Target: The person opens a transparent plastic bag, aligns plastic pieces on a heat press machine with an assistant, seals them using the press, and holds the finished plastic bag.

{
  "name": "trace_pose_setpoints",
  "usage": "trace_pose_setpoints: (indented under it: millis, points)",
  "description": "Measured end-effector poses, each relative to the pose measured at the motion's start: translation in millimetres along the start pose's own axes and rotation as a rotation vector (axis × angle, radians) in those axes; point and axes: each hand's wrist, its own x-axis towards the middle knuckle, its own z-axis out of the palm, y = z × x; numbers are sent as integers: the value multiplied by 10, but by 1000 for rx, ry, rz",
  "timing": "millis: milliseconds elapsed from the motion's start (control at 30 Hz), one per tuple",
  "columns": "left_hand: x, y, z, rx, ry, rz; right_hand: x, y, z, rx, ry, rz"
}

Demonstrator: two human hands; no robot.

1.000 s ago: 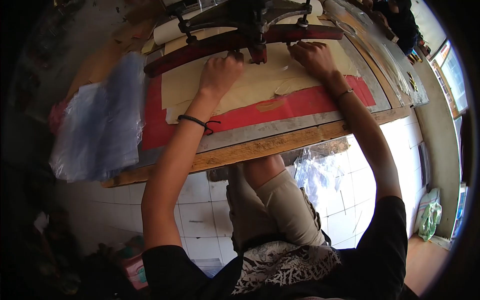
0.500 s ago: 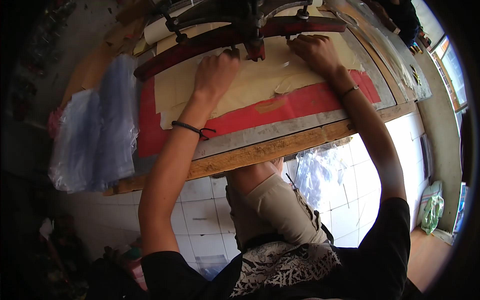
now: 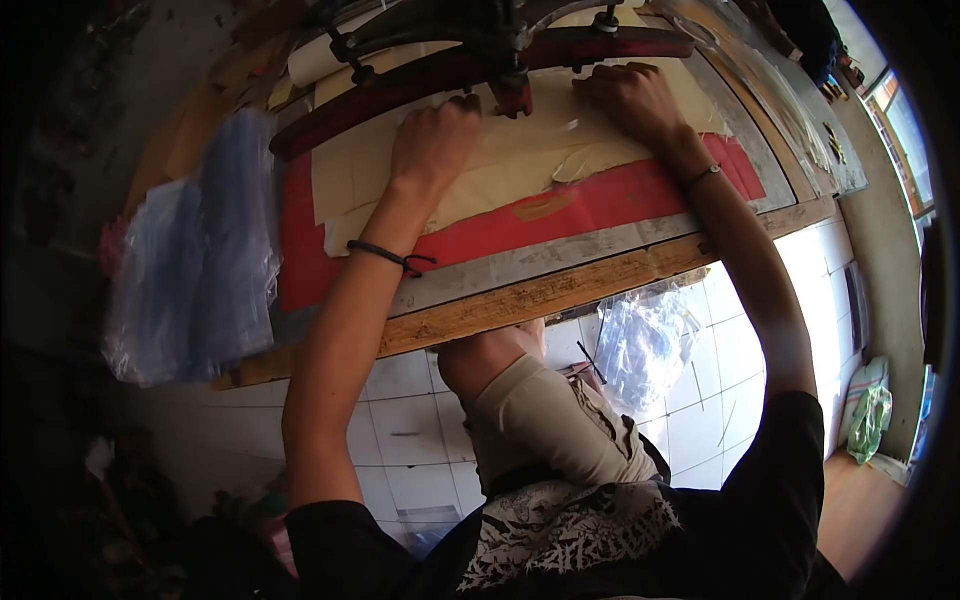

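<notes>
My left hand is closed, fingers curled down over the tan sheet just in front of the machine's curved dark red bar. My right hand is also closed, its bent fingertips resting near the same bar on the right. Whatever either hand pinches is hidden or too thin to make out. Between the hands, a notched red piece hangs from the machine. The tan sheet has a ragged front edge and lies over a red sheet.
A stack of clear plastic sleeves hangs over the table's left side. A worn wooden edge runs along the front. Clear plastic strips lie at right. Crumpled clear plastic is below the table. A person's dark sleeve shows at upper right.
My knee below the table has swung left. My right-hand fingers have shifted slightly near the bar, while my left hand stays almost in place.
</notes>
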Motion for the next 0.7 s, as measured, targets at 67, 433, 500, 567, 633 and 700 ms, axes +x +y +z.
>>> trace_pose_setpoints:
  millis: [67,433,500,567,633,700]
  points:
    - [-4,6,5,20,29,-1,-4,-6,2,-16,-18,12]
    - [-26,-4,23,-8,20,-12,-20,-1,32,3,-37,40]
    - [-6,-26,31,11,-32,-16,-1,16,47,2,-24,39]
    - [6,-30,39,-31,-13,-40,-5,6,39,-20,-56,57]
    - [0,-21,30,-49,-9,-54,4,-4,32,16,-63,75]
    - [-2,-14,28,-43,-16,-55,13,-28,2,35,-91,98]
